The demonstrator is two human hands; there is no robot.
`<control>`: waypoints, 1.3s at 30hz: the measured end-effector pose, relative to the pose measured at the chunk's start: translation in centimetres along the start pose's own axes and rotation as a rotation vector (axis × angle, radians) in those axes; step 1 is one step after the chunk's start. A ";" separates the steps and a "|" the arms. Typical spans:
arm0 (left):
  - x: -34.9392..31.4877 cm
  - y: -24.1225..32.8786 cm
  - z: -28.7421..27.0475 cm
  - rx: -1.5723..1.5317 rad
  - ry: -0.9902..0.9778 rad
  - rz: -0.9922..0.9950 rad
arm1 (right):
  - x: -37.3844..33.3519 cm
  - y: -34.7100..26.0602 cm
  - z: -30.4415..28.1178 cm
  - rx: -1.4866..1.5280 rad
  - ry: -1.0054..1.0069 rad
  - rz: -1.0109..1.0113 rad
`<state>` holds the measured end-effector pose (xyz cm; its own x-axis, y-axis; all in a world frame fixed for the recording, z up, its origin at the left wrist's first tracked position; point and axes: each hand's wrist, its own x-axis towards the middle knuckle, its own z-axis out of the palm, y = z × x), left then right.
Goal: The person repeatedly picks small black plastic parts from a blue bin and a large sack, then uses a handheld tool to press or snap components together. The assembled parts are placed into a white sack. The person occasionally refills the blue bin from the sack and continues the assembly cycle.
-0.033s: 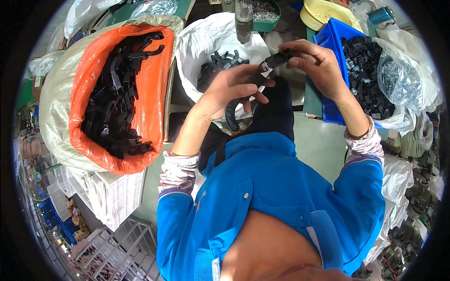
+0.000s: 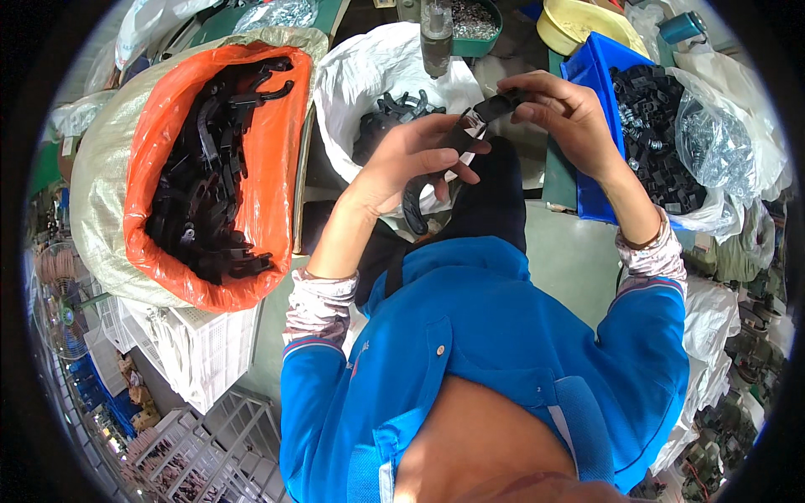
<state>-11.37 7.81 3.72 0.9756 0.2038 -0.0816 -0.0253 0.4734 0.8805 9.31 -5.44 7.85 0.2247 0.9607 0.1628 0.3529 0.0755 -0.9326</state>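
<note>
While the left hand (image 2: 411,163) grips a curved black plastic piece (image 2: 412,205) in closed fingers, the right hand (image 2: 560,113) pinches a smaller black clip (image 2: 495,106) against its upper end, above the white bag (image 2: 360,75). Judging by this, the two parts are being fitted together, and seating the clip calls for steady pressure. Nothing differs from the earlier frame

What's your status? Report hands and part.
Left hand and right hand both grip one black part, held over white bag. Nothing between them.
</note>
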 end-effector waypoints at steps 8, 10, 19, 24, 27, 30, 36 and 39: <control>-2.3 -0.8 -2.0 0.008 0.112 0.054 | 2.6 2.9 3.6 0.360 -0.119 0.004; -3.9 -1.2 -2.9 -0.053 0.179 0.055 | 3.5 3.5 5.5 0.419 -0.130 0.006; -10.0 -1.9 -4.7 -0.071 0.500 0.171 | 5.9 4.3 11.3 0.519 -0.239 0.089; -11.0 -2.0 -4.6 0.006 0.496 0.117 | 6.6 4.3 11.6 0.525 -0.295 0.088; -10.8 -2.2 -4.4 0.030 0.466 0.144 | 6.9 3.6 11.9 0.503 -0.263 0.068; -10.4 -2.1 -4.2 0.034 0.460 0.134 | 7.4 3.5 11.4 0.397 -0.293 0.058; -9.8 -2.2 -4.1 0.036 0.416 0.107 | 7.7 3.5 10.9 0.321 -0.329 0.058; -9.6 -2.3 -4.0 0.032 0.431 0.117 | 7.9 3.6 10.5 0.265 -0.338 0.027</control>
<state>-21.53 8.15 0.58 0.7867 0.5958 -0.1617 -0.1168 0.4008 0.9087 2.81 5.24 2.42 -0.0954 0.9934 0.0632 0.0954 0.0723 -0.9928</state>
